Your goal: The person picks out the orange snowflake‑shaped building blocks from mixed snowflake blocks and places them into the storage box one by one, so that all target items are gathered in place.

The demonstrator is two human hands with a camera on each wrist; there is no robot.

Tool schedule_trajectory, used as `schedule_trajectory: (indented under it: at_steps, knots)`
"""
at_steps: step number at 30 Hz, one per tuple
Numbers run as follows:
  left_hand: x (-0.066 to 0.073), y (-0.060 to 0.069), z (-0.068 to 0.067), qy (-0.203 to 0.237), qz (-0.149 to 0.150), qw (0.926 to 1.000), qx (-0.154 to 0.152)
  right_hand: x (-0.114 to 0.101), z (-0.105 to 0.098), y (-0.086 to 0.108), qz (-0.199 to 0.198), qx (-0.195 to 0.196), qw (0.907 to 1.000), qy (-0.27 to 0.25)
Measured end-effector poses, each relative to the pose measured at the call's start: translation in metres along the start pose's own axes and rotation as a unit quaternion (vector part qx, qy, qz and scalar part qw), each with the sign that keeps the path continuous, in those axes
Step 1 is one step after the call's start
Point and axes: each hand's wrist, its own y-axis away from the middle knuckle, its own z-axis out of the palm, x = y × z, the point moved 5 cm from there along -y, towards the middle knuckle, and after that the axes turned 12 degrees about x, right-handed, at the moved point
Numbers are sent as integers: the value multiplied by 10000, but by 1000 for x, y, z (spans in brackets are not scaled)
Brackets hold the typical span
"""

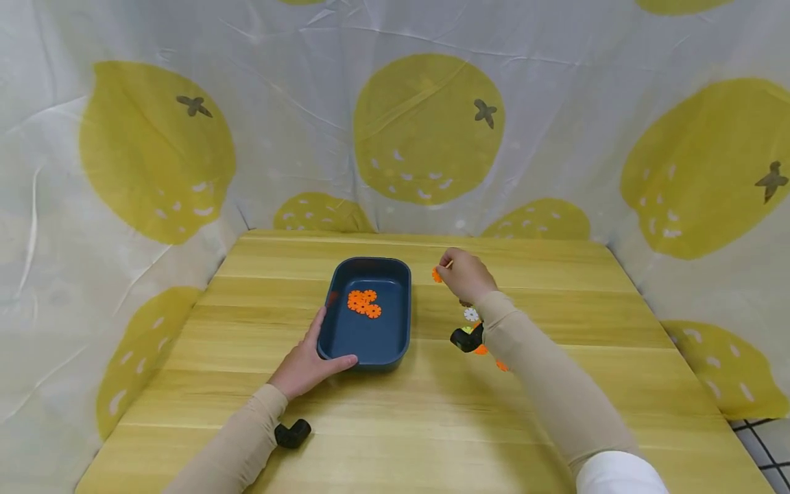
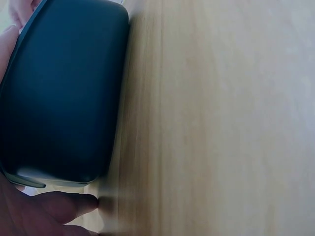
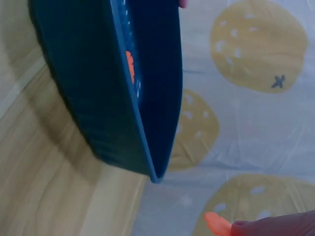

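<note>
A dark blue rectangular bin [image 1: 400,322] stands on the wooden table, with several orange snowflake-shaped discs [image 1: 363,304] lying on its floor. My left hand [image 1: 306,363] rests against the bin's near left corner, thumb along the near rim and the other fingers spread along the left side. To the right of the bin and above the table, my right hand [image 1: 467,274] pinches one orange snowflake disc [image 1: 436,275] between thumb and fingertips. In the right wrist view that orange disc [image 3: 216,223] juts out past a fingertip.
Under and beside the right forearm lie more discs: a white one [image 1: 471,314], a yellow-green one, a dark one and some orange ones [image 1: 503,366], partly hidden by the arm. A lemon-print cloth [image 1: 426,130] hangs behind the table [image 1: 382,425] and on both sides.
</note>
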Motion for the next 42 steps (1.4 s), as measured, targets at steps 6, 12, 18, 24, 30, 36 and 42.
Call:
schedule_trajectory:
  at_steps: [6, 12, 18, 24, 30, 36, 42]
  knots:
    - [0, 0, -1, 25, 28, 10000, 37, -28, 24, -11, -351, 55, 9993, 152]
    - [1, 2, 0, 127, -16, 9999, 34, -52, 56, -18, -459, -214, 9986, 134]
    - [1, 1, 0, 79, 8, 10000, 38, -69, 78, -25, -524, -354, 9977, 253]
    - [0, 0, -1, 64, 103, 9999, 50, -78, 99, -33, -369, -502, 9975, 321]
    - [0, 1, 1, 98, 131, 9999, 37, -75, 121, -34, -139, -809, 9958, 404]
    - [-1, 1, 2, 138, 98, 9998, 46, -70, 133, -35, -51, -884, 9944, 580]
    - [0, 1, 1, 126, 111, 9998, 57, -72, 133, -33, -110, -884, 9941, 615]
